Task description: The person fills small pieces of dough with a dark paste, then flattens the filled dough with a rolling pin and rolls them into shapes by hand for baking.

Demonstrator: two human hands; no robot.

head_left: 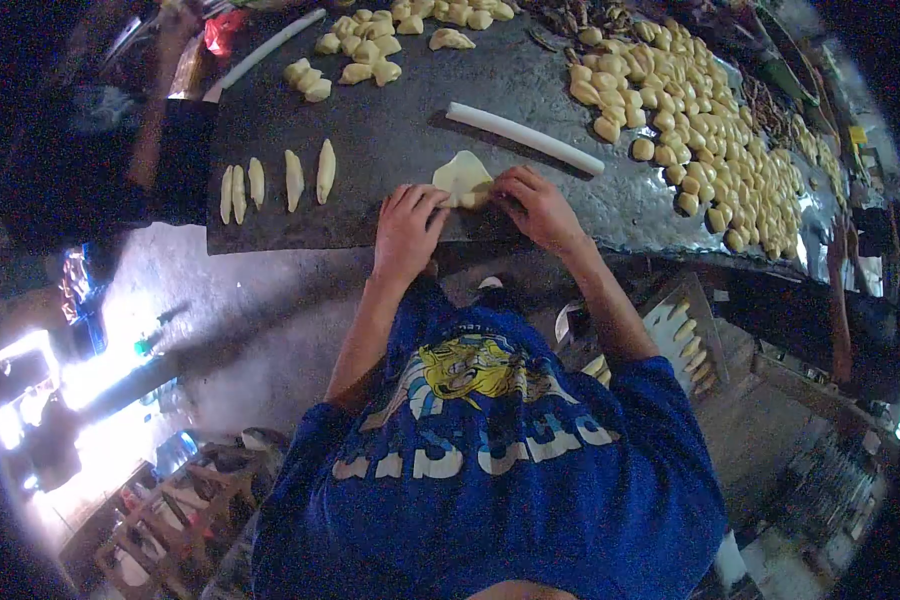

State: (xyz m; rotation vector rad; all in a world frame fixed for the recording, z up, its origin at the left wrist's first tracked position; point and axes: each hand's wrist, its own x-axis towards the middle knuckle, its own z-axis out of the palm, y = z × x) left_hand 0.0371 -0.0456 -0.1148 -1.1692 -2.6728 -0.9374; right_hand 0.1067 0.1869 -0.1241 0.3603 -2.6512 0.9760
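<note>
A flattened piece of dough [463, 178] lies on the dark worktable, its near edge looking slightly rolled or folded. My left hand [408, 222] has its fingers bent and closed on the near left edge of this dough. At the right edge, my right hand [540, 208] grips it with curled fingers; the fingertips are partly hidden. Just beyond both hands lies a white rolling pin [525, 138], slanting down to the right and touched by neither. To the left, several slim shaped dough pieces [294, 180] stand in a row, apart from my left hand.
A large spread of dough balls [695, 130] covers the table's right side. More dough lumps [370, 48] sit at the back left, near another long pale rod [273, 47]. The table's near edge [310, 249] runs before me. Below right, a tray [715, 325] holds shaped dough.
</note>
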